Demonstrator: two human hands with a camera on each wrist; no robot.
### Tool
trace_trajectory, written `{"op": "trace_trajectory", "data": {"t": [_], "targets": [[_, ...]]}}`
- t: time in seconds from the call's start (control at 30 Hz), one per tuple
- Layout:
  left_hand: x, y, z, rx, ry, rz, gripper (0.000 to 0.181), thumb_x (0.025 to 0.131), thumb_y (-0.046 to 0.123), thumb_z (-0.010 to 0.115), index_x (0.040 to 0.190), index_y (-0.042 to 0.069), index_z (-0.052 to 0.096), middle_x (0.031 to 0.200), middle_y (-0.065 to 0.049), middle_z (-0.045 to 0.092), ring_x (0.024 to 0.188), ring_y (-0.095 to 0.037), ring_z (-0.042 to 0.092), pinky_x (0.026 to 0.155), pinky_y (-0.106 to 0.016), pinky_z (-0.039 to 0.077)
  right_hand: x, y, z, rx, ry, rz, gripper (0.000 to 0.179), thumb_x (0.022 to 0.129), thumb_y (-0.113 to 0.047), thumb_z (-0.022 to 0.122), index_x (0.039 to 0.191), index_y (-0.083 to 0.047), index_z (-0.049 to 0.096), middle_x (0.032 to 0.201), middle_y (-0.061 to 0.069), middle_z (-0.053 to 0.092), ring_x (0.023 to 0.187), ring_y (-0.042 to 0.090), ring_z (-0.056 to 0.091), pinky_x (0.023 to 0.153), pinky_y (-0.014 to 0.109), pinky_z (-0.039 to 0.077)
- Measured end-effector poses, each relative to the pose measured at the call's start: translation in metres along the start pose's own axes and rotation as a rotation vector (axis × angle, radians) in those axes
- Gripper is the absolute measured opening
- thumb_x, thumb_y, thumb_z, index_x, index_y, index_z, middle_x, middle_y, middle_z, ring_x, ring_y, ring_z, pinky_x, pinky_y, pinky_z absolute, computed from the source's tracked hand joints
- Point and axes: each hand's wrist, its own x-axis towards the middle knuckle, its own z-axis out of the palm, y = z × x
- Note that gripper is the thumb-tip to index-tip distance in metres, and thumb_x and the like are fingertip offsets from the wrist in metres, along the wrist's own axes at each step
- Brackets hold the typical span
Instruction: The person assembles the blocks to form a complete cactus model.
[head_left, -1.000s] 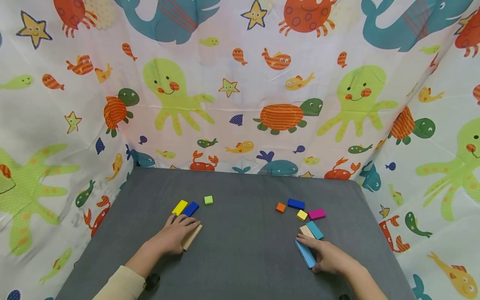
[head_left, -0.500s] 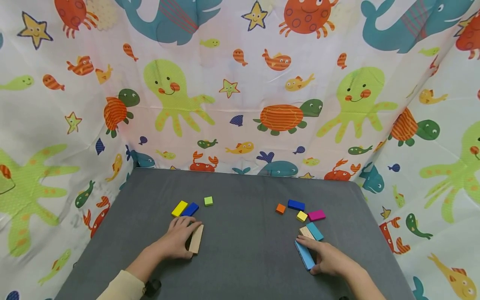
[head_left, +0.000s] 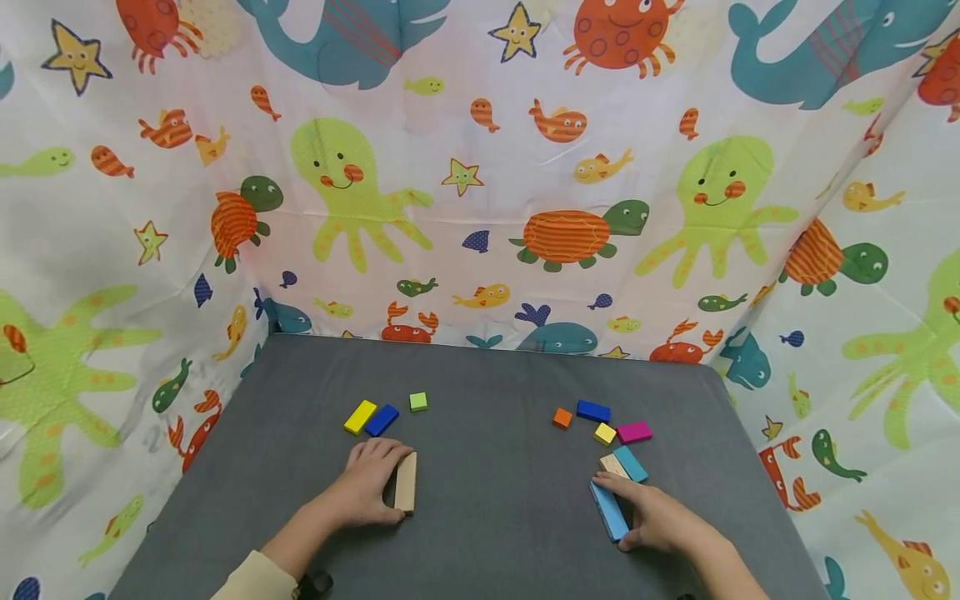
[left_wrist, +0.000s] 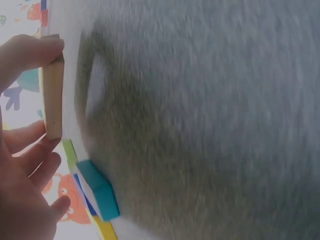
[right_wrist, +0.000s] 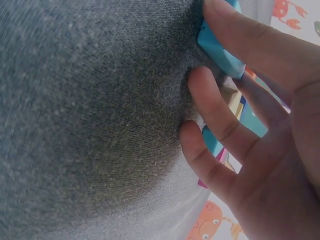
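Note:
In the head view my left hand (head_left: 367,487) pinches a long plain wooden block (head_left: 406,483) between thumb and fingertips, one at each end. The left wrist view shows that block (left_wrist: 52,95) raised, its shadow apart from it on the cloth. A teal block (left_wrist: 100,192) lies beyond the fingers there, hidden by the hand in the head view. On the right, my right hand (head_left: 663,517) grips a long light blue block (head_left: 609,512) by its ends, thumb at the near end. Just past its fingertips lie a small wooden block (head_left: 613,463) and a blue-teal block (head_left: 630,463), side by side.
Beyond the left hand lie a yellow block (head_left: 360,417), a blue block (head_left: 382,420) and a green cube (head_left: 417,402). At right are an orange cube (head_left: 562,418), another blue block (head_left: 593,411), a yellow cube (head_left: 604,433) and a magenta block (head_left: 634,431). A patterned curtain (head_left: 465,217) borders the grey table.
My left hand has moved right and slightly nearer with the wooden block, turning it from slanted to nearly straight away from me. The right hand with the light blue block has barely moved.

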Motion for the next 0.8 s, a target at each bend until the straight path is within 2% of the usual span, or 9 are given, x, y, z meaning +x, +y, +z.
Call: {"op": "trace_trajectory", "data": {"t": [0.23,0.4,0.5,0.63,0.8], "targets": [[0.002,0.016,0.014,-0.041,0.024,0.001,0.091,0.074,0.049,0.085,0.148,0.013,0.047,0.142,-0.005,0.048,0.135,-0.032,0.037,0.107,-0.07,0.026,-0.001,-0.001,0.001,0.012,0.006,0.015,0.093,0.074,-0.017,0.09,0.153,-0.025,0.042,0.111,0.007,0.057,0.071,0.018,0.055,0.059,0.027,0.044],[0.006,0.027,0.02,-0.044,0.043,0.023,0.092,0.074,0.052,0.084,0.149,0.014,0.047,0.142,-0.005,0.049,0.134,-0.03,0.037,0.106,-0.067,0.028,0.0,-0.001,0.001,0.017,0.012,0.022,0.092,0.074,-0.018,0.09,0.153,-0.026,0.043,0.097,0.004,0.056,0.071,0.018,0.055,0.059,0.027,0.044],[0.01,0.034,0.023,-0.046,0.031,0.038,0.092,0.074,0.054,0.083,0.149,0.014,0.046,0.143,-0.004,0.048,0.133,-0.029,0.038,0.107,-0.066,0.029,0.0,0.0,0.001,0.02,0.012,0.019,0.092,0.074,-0.017,0.09,0.153,-0.025,0.043,0.096,0.004,0.056,0.071,0.018,0.055,0.059,0.027,0.044],[0.014,0.043,0.027,-0.032,0.005,0.061,0.092,0.075,0.055,0.082,0.15,0.015,0.046,0.144,-0.003,0.048,0.133,-0.028,0.037,0.109,-0.065,0.027,0.0,0.001,0.001,0.026,0.01,0.003,0.092,0.075,-0.017,0.09,0.153,-0.024,0.043,0.102,0.005,0.057,0.07,0.017,0.055,0.059,0.027,0.045],[0.016,0.055,0.031,-0.032,-0.016,0.072,0.092,0.075,0.055,0.081,0.15,0.016,0.045,0.143,-0.003,0.048,0.133,-0.027,0.037,0.11,-0.064,0.027,0.0,0.003,0.002,0.031,0.014,-0.012,0.093,0.075,-0.018,0.09,0.154,-0.023,0.042,0.125,0.01,0.056,0.07,0.016,0.055,0.059,0.027,0.046]]}}
